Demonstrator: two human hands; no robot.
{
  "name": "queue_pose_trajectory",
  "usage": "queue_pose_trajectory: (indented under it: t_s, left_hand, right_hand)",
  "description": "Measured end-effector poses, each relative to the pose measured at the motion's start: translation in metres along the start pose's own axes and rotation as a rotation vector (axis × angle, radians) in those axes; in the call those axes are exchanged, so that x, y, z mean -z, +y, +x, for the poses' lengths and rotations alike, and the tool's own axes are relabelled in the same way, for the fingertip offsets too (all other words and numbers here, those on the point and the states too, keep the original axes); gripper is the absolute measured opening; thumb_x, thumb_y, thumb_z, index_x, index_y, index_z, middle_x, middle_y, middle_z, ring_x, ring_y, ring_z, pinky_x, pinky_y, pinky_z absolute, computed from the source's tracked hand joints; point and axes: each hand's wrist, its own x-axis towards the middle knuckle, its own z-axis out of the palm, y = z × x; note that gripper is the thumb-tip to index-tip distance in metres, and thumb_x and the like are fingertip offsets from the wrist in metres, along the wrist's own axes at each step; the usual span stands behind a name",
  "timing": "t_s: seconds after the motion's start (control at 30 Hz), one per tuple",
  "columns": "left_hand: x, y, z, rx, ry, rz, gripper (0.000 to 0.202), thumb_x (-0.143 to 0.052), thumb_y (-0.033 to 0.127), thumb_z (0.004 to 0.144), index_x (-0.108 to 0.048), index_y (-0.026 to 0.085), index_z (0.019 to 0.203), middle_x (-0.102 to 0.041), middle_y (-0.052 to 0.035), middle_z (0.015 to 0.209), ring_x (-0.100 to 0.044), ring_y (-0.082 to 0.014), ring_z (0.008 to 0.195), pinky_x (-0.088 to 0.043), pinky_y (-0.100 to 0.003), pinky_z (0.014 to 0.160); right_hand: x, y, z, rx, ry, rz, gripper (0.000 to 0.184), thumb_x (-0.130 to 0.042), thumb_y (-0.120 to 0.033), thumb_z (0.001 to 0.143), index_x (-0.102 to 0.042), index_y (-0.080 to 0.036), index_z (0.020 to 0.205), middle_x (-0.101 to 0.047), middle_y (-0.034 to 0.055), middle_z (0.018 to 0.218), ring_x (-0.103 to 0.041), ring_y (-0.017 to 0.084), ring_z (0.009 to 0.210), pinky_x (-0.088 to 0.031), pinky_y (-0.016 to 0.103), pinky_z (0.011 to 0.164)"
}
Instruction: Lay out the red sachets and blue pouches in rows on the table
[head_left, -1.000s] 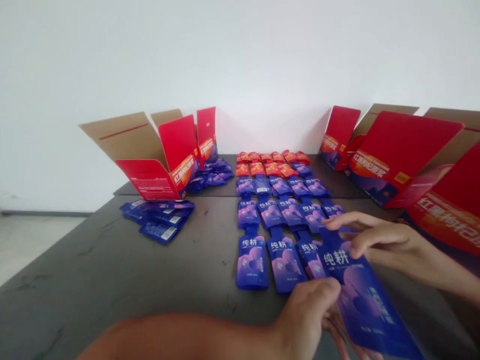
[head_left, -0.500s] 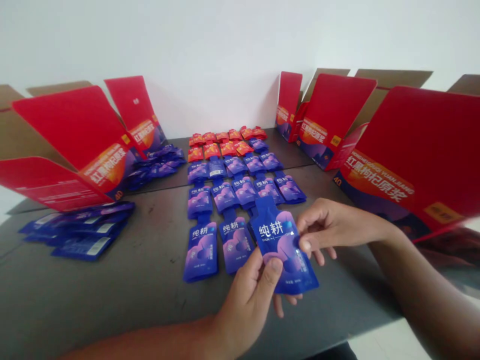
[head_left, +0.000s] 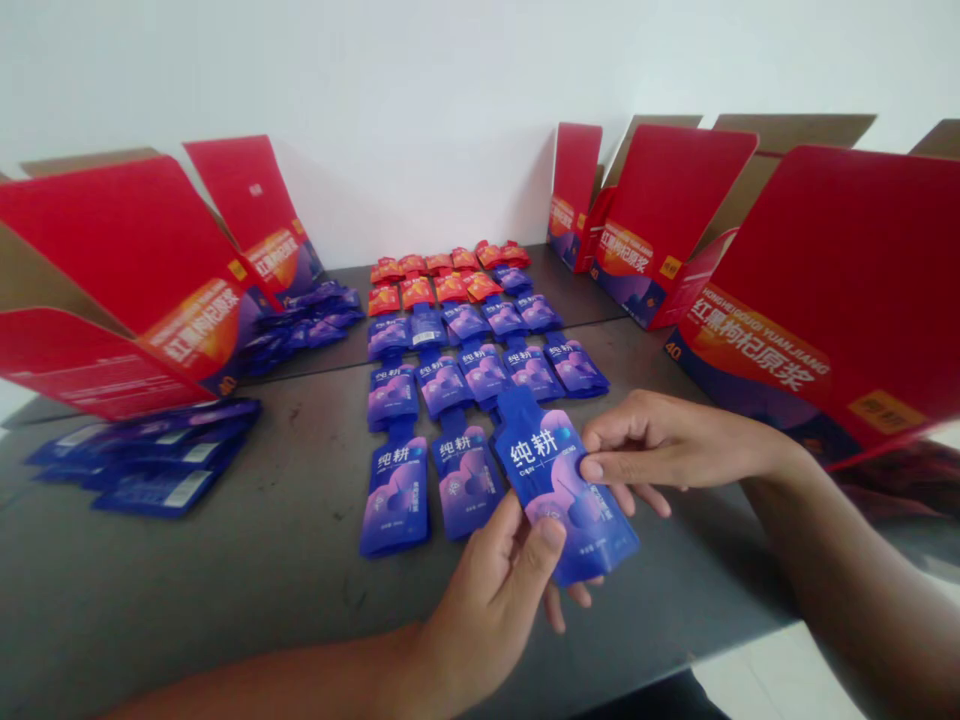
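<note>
Both hands hold one blue spouted pouch (head_left: 559, 480) with white characters, tilted, just above the dark table (head_left: 225, 560). My left hand (head_left: 495, 590) pinches its lower left edge, thumb on top and fingers beneath. My right hand (head_left: 660, 445) pinches its right edge. To the left of the held pouch, two more blue pouches (head_left: 431, 480) lie flat in the nearest row. Behind them run several rows of blue pouches (head_left: 480, 365), with orange-red pouches (head_left: 442, 278) at the far end.
An open red carton (head_left: 127, 300) stands at the left with a loose heap of blue pouches (head_left: 307, 325) behind it and a stack of blue pouches (head_left: 150, 460) in front. Open red cartons (head_left: 810, 300) stand along the right and back right (head_left: 637, 240). A white wall is behind.
One second ago the pouch was close to the camera; it now sits lower and farther, over the nearest row. The view has swung left, and both hands keep their pinch.
</note>
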Motion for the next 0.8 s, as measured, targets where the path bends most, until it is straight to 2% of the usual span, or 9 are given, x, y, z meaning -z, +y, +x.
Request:
queue_pose_trajectory:
  t_s: [0.07, 0.13, 0.2, 0.27, 0.4, 0.5, 0.63, 0.8]
  left_hand:
    - [0.001, -0.002, -0.003, -0.011, -0.054, 0.001, 0.043, -0.044, 0.054, 0.108, -0.052, 0.013, 0.118, -0.072, -0.0127, 0.097, -0.070, -0.0143, 0.077, -0.051, -0.016, 0.054]
    - [0.003, -0.003, -0.007, -0.016, -0.116, 0.029, 0.045, -0.043, 0.055, 0.108, -0.055, 0.013, 0.116, -0.073, -0.0140, 0.098, -0.070, -0.0147, 0.077, -0.051, -0.018, 0.055]
    - [0.004, -0.001, -0.011, -0.014, -0.195, 0.120, 0.049, -0.040, 0.056, 0.109, -0.061, 0.012, 0.113, -0.074, -0.0146, 0.098, -0.070, -0.0153, 0.078, -0.051, -0.020, 0.058]
    - [0.006, 0.003, -0.013, -0.034, -0.281, 0.249, 0.055, -0.037, 0.055, 0.110, -0.067, 0.010, 0.102, -0.073, -0.0140, 0.094, -0.069, -0.0153, 0.080, -0.051, -0.022, 0.064]
    - [0.009, 0.013, -0.011, -0.090, -0.425, 0.470, 0.059, -0.035, 0.056, 0.109, -0.069, 0.011, 0.093, -0.071, -0.0119, 0.086, -0.068, -0.0158, 0.080, -0.051, -0.027, 0.074]
    - [0.009, 0.016, -0.010, -0.077, -0.493, 0.549, 0.059, -0.036, 0.059, 0.107, -0.068, 0.011, 0.090, -0.069, -0.0115, 0.083, -0.066, -0.0158, 0.076, -0.050, -0.027, 0.070]
    - [0.008, 0.015, -0.010, -0.102, -0.511, 0.536, 0.048, -0.047, 0.055, 0.103, -0.067, 0.013, 0.089, -0.069, -0.0091, 0.082, -0.064, -0.0144, 0.073, -0.046, -0.025, 0.064]
    - [0.007, 0.015, -0.008, -0.141, -0.508, 0.484, 0.041, -0.057, 0.053, 0.100, -0.067, 0.015, 0.087, -0.071, -0.0079, 0.084, -0.066, -0.0155, 0.077, -0.047, -0.025, 0.067]
  right_hand:
    - [0.006, 0.000, -0.006, 0.022, 0.067, 0.003, 0.039, -0.064, -0.050, 0.101, -0.059, -0.018, 0.080, -0.066, -0.0022, 0.065, -0.057, 0.007, 0.047, -0.038, 0.018, 0.044]
    - [0.016, 0.002, -0.013, 0.036, 0.197, 0.023, 0.040, -0.065, -0.051, 0.100, -0.057, -0.019, 0.078, -0.058, -0.0049, 0.058, -0.051, 0.007, 0.045, -0.035, 0.020, 0.045]
    - [0.027, 0.008, -0.020, 0.030, 0.331, 0.047, 0.041, -0.065, -0.053, 0.099, -0.055, -0.019, 0.077, -0.053, -0.0059, 0.056, -0.046, 0.007, 0.046, -0.032, 0.022, 0.045]
    - [0.037, 0.015, -0.025, -0.001, 0.393, 0.045, 0.041, -0.064, -0.054, 0.099, -0.055, -0.019, 0.078, -0.053, -0.0053, 0.059, -0.045, 0.008, 0.048, -0.031, 0.023, 0.047]
    - [0.051, 0.025, -0.026, -0.107, 0.324, -0.040, 0.044, -0.064, -0.055, 0.097, -0.056, -0.019, 0.075, -0.052, -0.0052, 0.056, -0.045, 0.009, 0.050, -0.031, 0.024, 0.051]
    - [0.053, 0.027, -0.023, -0.187, 0.261, -0.066, 0.047, -0.066, -0.059, 0.094, -0.055, -0.019, 0.071, -0.054, -0.0049, 0.055, -0.047, 0.009, 0.050, -0.033, 0.025, 0.053]
    - [0.049, 0.028, -0.018, -0.286, 0.169, -0.030, 0.049, -0.066, -0.064, 0.092, -0.055, -0.019, 0.074, -0.057, -0.0043, 0.059, -0.048, 0.008, 0.049, -0.035, 0.024, 0.052]
    - [0.047, 0.032, -0.018, -0.360, 0.081, -0.016, 0.051, -0.064, -0.066, 0.093, -0.055, -0.019, 0.076, -0.059, -0.0034, 0.059, -0.051, 0.008, 0.050, -0.033, 0.023, 0.049]
